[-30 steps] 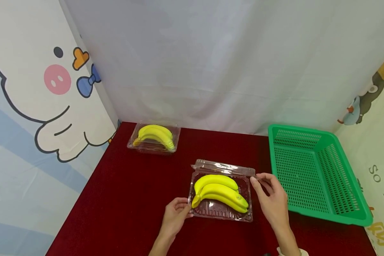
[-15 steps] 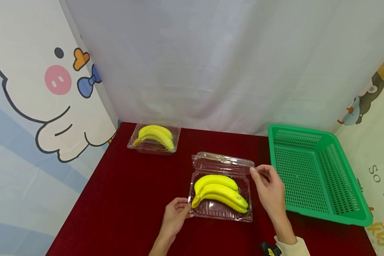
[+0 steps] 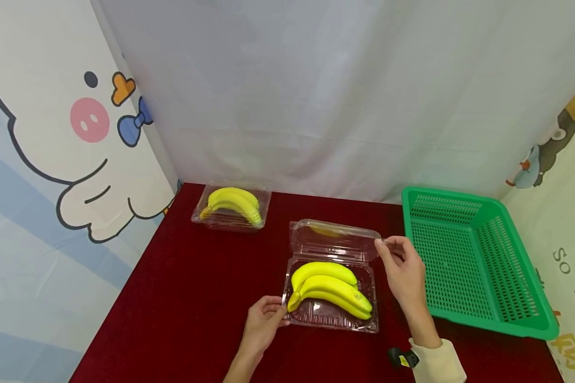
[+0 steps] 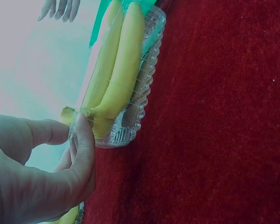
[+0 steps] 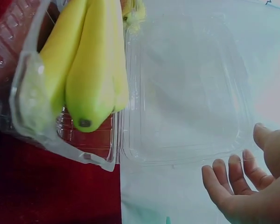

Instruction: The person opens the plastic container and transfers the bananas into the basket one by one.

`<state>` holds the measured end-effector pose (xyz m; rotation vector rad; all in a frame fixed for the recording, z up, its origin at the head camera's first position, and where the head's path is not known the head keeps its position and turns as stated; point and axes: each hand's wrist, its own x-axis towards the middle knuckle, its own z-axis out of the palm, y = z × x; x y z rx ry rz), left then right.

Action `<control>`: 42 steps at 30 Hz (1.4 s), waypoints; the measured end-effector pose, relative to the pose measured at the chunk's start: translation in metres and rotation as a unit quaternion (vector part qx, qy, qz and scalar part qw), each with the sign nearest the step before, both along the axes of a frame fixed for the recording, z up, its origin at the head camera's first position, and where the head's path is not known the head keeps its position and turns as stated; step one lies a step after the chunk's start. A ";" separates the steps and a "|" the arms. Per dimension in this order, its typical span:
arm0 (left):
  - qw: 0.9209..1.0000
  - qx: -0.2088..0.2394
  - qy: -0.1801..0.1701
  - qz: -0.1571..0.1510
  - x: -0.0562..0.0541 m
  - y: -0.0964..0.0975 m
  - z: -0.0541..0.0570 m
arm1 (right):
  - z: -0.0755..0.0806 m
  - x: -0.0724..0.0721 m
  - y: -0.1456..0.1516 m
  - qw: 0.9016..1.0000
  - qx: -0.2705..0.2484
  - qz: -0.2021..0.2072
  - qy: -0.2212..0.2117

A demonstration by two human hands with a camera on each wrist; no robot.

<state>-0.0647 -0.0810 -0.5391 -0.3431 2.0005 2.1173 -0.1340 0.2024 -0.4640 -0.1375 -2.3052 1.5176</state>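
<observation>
A clear plastic clamshell container (image 3: 328, 321) lies on the table with its lid (image 3: 333, 239) raised at the far side. Inside its base rests a bunch of yellow bananas (image 3: 333, 290), greenish at the tips. My left hand (image 3: 262, 322) pinches the base's left rim between thumb and fingers, near the banana stem. At the lid's right corner, my right hand (image 3: 404, 271) holds the edge with thumb and index finger. In the right wrist view the lid (image 5: 186, 93) stands up beside the bananas (image 5: 91, 70), and the right hand's fingers (image 5: 219, 175) are partly curled at its corner.
A second clamshell container (image 3: 265, 205), closed over bananas (image 3: 232, 202), sits at the back left. A green perforated basket (image 3: 476, 322) stands to the right, close to my right hand. Dark red cloth covers the table (image 3: 196, 298); curtains (image 3: 287, 106) surround it.
My right hand has moved away and slightly left, and the lid has tilted further upright with it. The left hand, the base and the bananas have stayed in place.
</observation>
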 end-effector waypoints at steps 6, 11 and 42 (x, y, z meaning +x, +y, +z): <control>1.000 -0.001 0.005 -0.002 -0.002 0.000 -0.003 | 0.001 -0.010 0.000 1.000 0.003 0.001 0.004; 1.000 -0.001 0.003 -0.003 -0.003 0.000 -0.005 | 0.001 -0.017 0.000 1.000 0.012 0.002 0.008; 1.000 -0.004 0.007 -0.006 -0.002 0.000 -0.005 | -0.013 -0.051 -0.003 0.999 0.023 -0.030 -0.035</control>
